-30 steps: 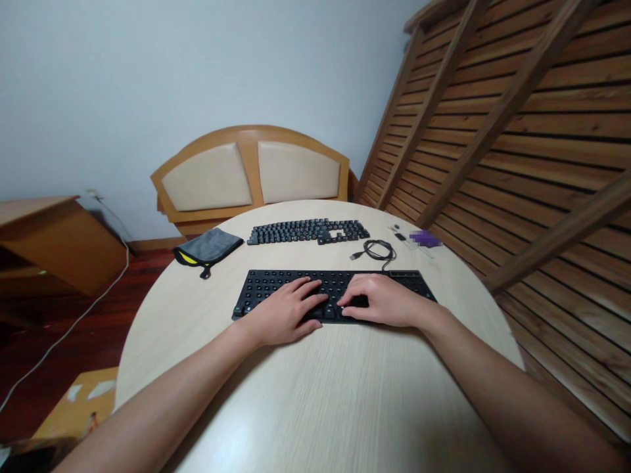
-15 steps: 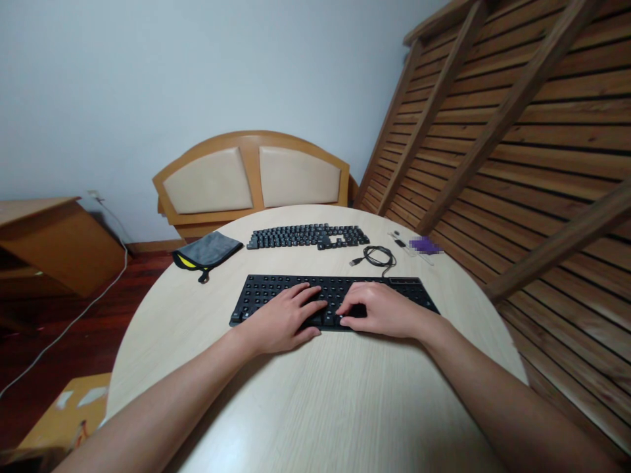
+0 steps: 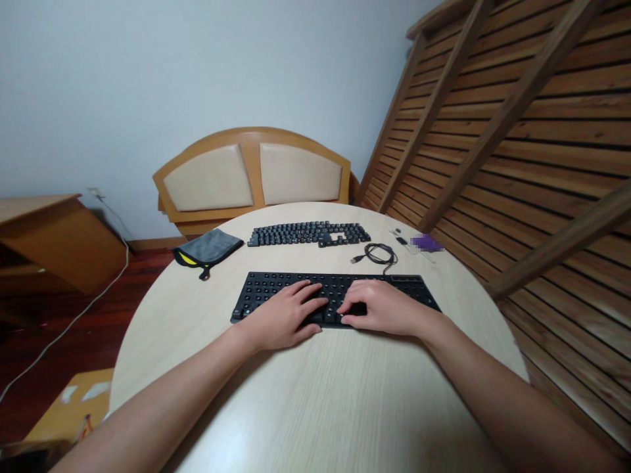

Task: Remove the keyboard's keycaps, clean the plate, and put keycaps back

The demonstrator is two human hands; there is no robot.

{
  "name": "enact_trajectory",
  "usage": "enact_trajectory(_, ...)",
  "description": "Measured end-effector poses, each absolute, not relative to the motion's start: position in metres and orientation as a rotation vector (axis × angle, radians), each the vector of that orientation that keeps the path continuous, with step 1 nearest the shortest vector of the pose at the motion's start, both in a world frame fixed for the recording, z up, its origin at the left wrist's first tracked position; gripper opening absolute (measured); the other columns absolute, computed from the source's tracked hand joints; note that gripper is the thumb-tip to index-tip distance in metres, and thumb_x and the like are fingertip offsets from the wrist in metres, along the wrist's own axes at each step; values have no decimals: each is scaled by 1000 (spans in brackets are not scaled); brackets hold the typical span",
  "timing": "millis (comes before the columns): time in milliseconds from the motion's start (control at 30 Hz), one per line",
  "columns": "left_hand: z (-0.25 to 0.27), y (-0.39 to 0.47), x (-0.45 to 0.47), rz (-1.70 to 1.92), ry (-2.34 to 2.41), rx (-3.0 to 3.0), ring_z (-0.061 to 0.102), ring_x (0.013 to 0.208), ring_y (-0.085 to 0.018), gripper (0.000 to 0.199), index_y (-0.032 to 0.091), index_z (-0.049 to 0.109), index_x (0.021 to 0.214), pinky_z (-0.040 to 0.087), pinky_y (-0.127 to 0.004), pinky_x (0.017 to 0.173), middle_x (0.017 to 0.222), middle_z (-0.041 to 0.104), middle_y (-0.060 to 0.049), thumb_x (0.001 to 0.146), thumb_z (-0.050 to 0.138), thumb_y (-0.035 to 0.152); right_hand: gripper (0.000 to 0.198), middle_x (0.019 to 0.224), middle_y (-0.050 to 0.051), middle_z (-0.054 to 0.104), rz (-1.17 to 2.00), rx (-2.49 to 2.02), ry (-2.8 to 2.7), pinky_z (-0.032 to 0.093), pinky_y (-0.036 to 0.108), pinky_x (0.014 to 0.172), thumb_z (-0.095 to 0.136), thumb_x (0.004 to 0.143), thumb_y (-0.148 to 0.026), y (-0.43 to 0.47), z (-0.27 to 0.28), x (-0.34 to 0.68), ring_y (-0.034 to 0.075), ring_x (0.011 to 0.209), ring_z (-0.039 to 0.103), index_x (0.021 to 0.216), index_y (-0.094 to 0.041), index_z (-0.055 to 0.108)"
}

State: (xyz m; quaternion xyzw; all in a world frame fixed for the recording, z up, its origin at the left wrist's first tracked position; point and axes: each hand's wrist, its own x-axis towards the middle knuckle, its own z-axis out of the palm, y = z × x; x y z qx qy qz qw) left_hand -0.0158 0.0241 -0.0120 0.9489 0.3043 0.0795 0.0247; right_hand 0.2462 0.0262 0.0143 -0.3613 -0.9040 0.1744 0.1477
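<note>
A black keyboard (image 3: 257, 293) lies across the near middle of the round table, most of its key positions showing without caps. My left hand (image 3: 288, 314) rests flat over its middle-left part, fingers spread on the board and thumb along the front edge. Right of it, my right hand (image 3: 377, 307) bends over the front row with thumb and forefinger pinched on a small dark keycap (image 3: 341, 315), mostly hidden by the fingertips. Loose black keycaps (image 3: 288, 234) are laid out in keyboard order behind the board, with a gap in the right part.
A coiled USB cable (image 3: 379, 253) runs from the keyboard's back edge. A grey cloth with yellow lining (image 3: 211, 249) lies at the left. Small tools (image 3: 401, 241) and a blurred purple item (image 3: 426, 243) sit at the right. Wooden slats (image 3: 493, 164) lean beyond the table's right edge.
The view has shifted very slightly. Both hands keep their places on the keyboard, the right one still pinching at the front row.
</note>
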Motion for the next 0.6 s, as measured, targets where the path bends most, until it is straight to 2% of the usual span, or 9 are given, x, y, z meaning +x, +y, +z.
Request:
enact_trajectory(400, -10, 24, -15, 268, 924, 2917, 38, 142, -35, 50, 18, 52, 140, 34, -51, 116, 155, 42, -15, 96, 54, 43, 11, 84, 3, 75, 313, -1026, -2713, 45, 32, 80, 67, 84, -22, 22, 15, 239, 21, 85, 66, 85, -24, 78)
enact_trajectory(600, -10, 24, -15, 253, 932, 2924, 38, 142, -35, 52, 17, 53, 140, 34, -51, 116, 155, 41, -17, 96, 55, 43, 14, 89, 3, 77, 425, -1035, -2685, 46, 30, 79, 66, 88, -27, 23, 15, 242, 21, 86, 67, 92, -24, 79)
